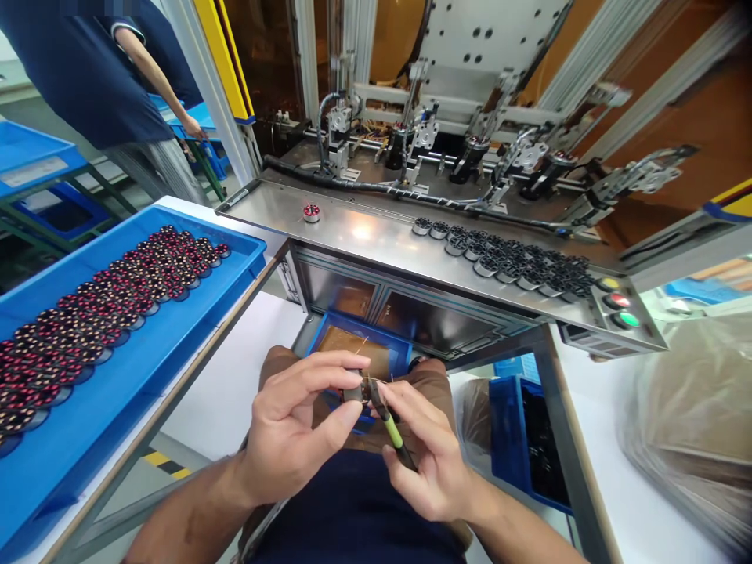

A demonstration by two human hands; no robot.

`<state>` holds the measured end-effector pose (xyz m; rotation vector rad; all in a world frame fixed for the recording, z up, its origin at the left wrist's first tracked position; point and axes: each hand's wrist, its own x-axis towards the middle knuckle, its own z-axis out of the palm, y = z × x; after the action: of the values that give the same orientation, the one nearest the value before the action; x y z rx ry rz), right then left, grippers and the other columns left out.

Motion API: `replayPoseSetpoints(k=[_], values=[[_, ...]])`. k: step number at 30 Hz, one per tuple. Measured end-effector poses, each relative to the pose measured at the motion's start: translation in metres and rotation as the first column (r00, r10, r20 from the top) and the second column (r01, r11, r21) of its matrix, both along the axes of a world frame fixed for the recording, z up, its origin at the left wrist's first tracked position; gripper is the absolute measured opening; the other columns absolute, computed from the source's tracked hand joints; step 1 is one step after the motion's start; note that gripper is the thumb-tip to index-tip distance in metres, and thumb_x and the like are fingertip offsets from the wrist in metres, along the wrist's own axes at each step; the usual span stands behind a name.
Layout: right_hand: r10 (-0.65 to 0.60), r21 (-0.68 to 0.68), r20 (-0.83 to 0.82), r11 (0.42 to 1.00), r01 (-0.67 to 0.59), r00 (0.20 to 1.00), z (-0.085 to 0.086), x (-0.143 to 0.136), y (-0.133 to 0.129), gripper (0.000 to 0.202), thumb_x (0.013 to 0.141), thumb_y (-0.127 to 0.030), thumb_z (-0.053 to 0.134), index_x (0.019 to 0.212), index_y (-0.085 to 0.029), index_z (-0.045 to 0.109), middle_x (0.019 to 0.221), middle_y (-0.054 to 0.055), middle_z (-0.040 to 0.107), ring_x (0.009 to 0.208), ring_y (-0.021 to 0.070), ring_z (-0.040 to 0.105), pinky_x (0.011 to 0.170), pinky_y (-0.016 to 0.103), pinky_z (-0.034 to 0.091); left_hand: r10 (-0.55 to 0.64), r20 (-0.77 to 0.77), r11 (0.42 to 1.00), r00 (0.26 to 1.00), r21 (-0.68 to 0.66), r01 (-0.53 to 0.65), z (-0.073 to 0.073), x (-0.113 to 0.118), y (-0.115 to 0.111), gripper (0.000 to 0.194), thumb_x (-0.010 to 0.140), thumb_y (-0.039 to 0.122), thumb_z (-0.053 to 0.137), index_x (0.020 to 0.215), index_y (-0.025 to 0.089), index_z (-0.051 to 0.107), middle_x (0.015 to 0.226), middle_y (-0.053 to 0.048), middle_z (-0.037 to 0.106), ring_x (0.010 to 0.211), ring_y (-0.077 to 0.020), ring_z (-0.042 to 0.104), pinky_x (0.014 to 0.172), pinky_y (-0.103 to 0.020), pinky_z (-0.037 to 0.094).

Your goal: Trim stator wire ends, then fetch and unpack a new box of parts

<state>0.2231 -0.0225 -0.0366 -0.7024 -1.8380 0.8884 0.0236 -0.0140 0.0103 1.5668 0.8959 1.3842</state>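
Observation:
Over my lap, my left hand [305, 427] pinches a small round motor stator [353, 389] between thumb and fingers. Thin copper-coloured wire ends stick out from it. My right hand [426, 446] is closed around wire cutters [392, 429] with black and lime-green handles. The cutters' dark jaws are at the stator's right side, by the wires; whether they touch a wire I cannot tell. My fingers hide much of the stator.
At left a blue tray [176, 333] holds many wound stators [111, 305]. Dark round parts [517, 258] and one red-topped stator [311, 213] stand on the metal ledge [364, 231] of a machine. Buttons [620, 301] sit at its right end. A person [111, 78] stands back left.

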Motion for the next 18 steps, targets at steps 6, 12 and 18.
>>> replayPoseSetpoints(k=[6,12,18], values=[[-0.011,0.029,-0.024,1.000,0.012,1.000,0.001,-0.001,-0.002,0.075,0.073,-0.002,0.052,0.145,-0.021,0.045,0.091,0.008,0.060,0.079,0.0201,0.059,0.068,0.036,0.056,-0.045,-0.005,0.999,0.999,-0.010,0.045,-0.002,0.000,-0.002,0.039,0.082,0.001,0.065,0.110,0.028,0.068,0.120,-0.004,0.069,0.112,-0.0198,0.063,0.099,-0.033,0.052],[-0.094,-0.161,0.003,0.983,0.093,0.996,-0.008,0.009,-0.006,0.069,0.077,-0.002,0.054,0.141,-0.027,0.049,0.092,0.006,0.063,0.081,0.0199,0.061,0.074,0.036,0.055,-0.009,-0.052,0.996,0.999,0.087,0.013,-0.007,0.000,0.005,0.042,0.079,-0.001,0.066,0.111,0.027,0.069,0.126,-0.005,0.066,0.117,-0.0238,0.061,0.102,-0.038,0.050],[-0.085,-0.274,0.054,0.957,0.097,0.995,-0.001,0.022,-0.011,0.066,0.079,-0.006,0.056,0.140,-0.030,0.050,0.091,0.005,0.061,0.075,0.0181,0.058,0.067,0.033,0.053,0.104,-0.110,0.961,0.988,0.268,-0.072,-0.015,-0.006,0.009,0.072,0.067,-0.002,0.075,0.131,0.029,0.059,0.138,-0.008,0.059,0.109,-0.0256,0.065,0.094,-0.039,0.057]])
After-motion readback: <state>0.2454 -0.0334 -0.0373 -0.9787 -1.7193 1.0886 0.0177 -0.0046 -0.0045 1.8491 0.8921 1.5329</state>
